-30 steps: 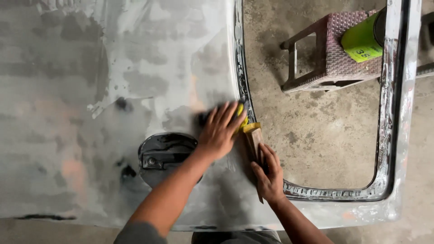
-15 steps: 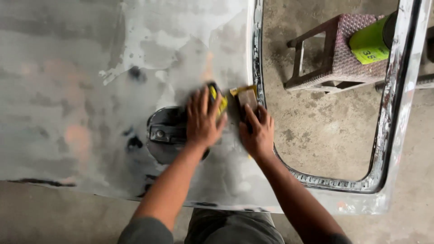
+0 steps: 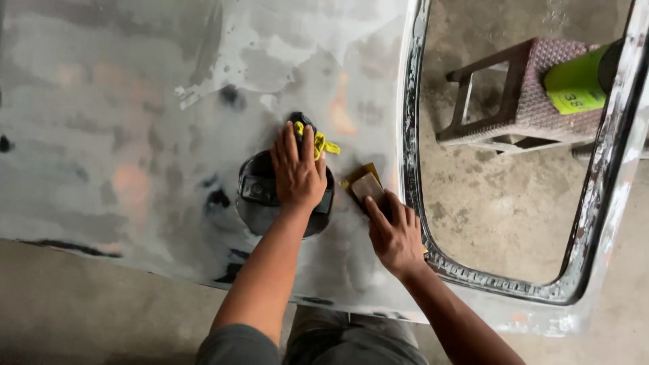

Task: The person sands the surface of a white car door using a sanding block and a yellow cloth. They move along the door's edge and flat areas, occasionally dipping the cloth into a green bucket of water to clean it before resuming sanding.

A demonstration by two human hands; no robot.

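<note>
left hand (image 3: 297, 172) lies flat, fingers spread wide, palm down on a yellow cloth (image 3: 323, 143) and over the dark round handle recess (image 3: 260, 192) of a grey sanded car door panel (image 3: 135, 122); grip loose, pressing rather than clasping, with only the cloth's yellow corners showing past the fingertips. right hand (image 3: 395, 233) sits just beside it, nearer the panel's window-side edge, fingers extended and pressed on a brown sanding block (image 3: 366, 184); grip narrow, holding the block flat against the metal. block touches the panel, close to the black window frame strip (image 3: 409, 135), apart from the cloth. panel surface: patchy grey filler, a few pinkish spots, dark bare patches near the recess. through the window opening (image 3: 500, 223): concrete floor (image 3: 487, 216), a brown woven stool (image 3: 534, 88) and a bright green can (image 3: 574, 84) lying on it. near edge of panel overhangs the person's grey trousers (image 3: 351, 338).
</note>
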